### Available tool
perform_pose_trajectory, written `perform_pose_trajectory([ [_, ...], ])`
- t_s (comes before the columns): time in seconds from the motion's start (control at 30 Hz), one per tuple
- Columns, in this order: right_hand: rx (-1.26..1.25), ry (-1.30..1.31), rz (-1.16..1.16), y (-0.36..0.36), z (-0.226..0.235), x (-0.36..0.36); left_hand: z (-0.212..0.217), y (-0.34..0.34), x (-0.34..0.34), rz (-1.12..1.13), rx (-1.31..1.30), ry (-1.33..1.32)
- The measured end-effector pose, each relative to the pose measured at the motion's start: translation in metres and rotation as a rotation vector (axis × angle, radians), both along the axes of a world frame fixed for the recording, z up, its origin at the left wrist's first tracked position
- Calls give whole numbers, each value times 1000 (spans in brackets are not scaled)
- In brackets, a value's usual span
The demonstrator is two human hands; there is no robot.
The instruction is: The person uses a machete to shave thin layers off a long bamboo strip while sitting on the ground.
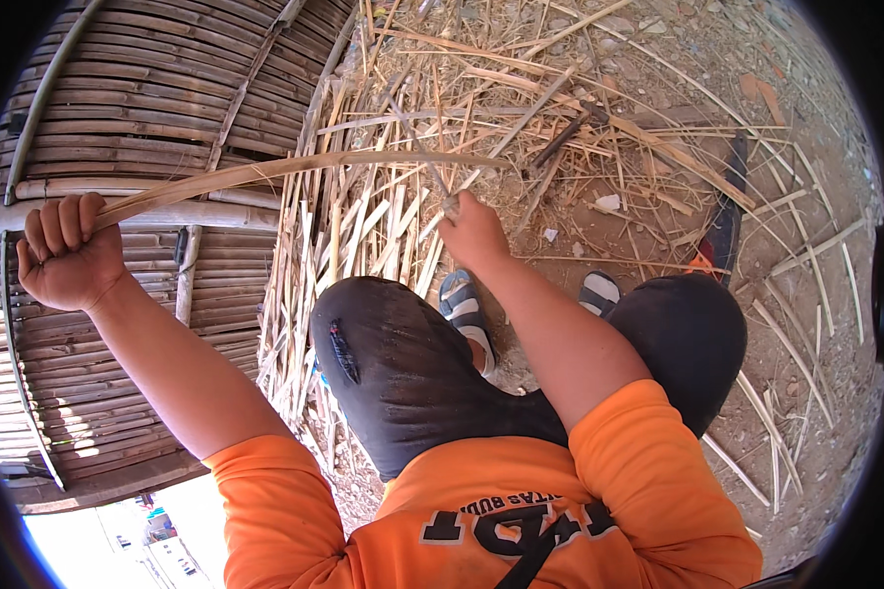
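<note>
Left hand [74, 255] gripped strip [295, 167]

The strip arched from that closed fist over the slivers [363, 231], its far end near the right hand [475, 234], which was wrapped around a thin tool [405, 123] angled forward.

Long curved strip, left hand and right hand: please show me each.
Long curved strip [285, 167], head view: middle of its length.
Left hand [72, 251], head view: middle of the fist.
Right hand [474, 233], head view: middle of the hand.

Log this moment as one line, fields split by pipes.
Left hand: grips long curved tan bamboo-like strip | Right hand: grips slender grey tool, type unclear | Nearby: scattered pale split strips
</note>
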State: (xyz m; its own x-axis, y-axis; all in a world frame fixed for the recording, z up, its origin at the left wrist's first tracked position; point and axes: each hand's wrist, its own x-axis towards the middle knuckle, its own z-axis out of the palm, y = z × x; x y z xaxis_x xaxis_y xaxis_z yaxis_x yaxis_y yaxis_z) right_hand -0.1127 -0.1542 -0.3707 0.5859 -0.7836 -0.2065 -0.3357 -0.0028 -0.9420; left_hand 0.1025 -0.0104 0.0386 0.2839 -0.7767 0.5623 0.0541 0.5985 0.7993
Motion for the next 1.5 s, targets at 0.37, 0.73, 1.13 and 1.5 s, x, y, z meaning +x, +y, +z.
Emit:
perform_pose_trajectory([
  [0.37,-26,146,-55,30,-53,-5,7,1,12,49,23,-14],
  [0.73,-150,-182,104,19,36,15,5,6,28,119,-13,21],
  [1.13,70,212,-143,21,-64,-10,12,-11,24,202,7,18],
  [1.5,-307,-264,75,27,6,12,9,3,9,-10,42,-46],
])
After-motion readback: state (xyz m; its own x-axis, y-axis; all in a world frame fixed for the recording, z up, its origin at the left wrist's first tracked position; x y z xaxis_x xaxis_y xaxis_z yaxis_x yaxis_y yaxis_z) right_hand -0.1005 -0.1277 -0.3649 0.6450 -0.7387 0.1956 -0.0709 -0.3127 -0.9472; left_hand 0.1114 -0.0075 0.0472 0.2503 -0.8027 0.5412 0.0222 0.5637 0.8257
